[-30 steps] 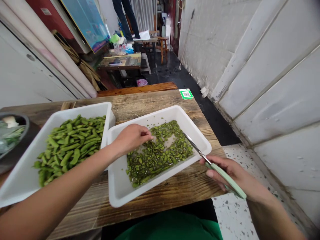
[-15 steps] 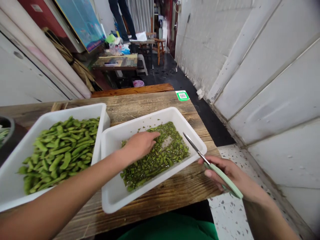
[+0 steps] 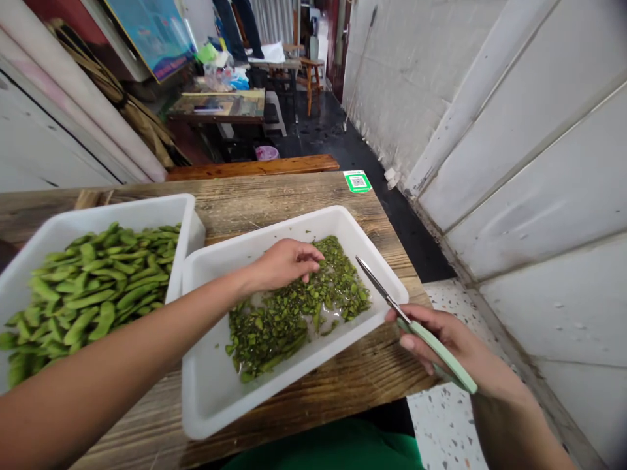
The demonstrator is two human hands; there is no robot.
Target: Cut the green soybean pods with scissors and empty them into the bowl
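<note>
My left hand (image 3: 289,264) hangs over the right white tub (image 3: 206,405), thumb and fingertips drawn together in a pinch. Whatever is between them is too small to make out. Beneath it, small green pod trimmings (image 3: 274,326) lie wet in the tub, with a few longer pod pieces among them. At the tub's right corner, my right hand (image 3: 441,346) is closed on scissors (image 3: 434,343) with pale green handles. Their closed blades point up and left over the rim. To the left, another white tub (image 3: 189,228) holds many green soybean pods (image 3: 98,287), partly hidden behind my left forearm.
Both tubs stand on a wooden table (image 3: 294,196) with a green QR-code card (image 3: 357,181) at its far right corner. A wooden bench (image 3: 255,168) runs beyond. Farther back are a cluttered low table (image 3: 220,104) and a person's legs (image 3: 240,29). Panelled wall (image 3: 539,163) lies right.
My left hand has lifted slightly and its fingers have curled in. The trimmings have shifted, baring pale tub bottom near the middle front. My right hand keeps the scissors almost still.
</note>
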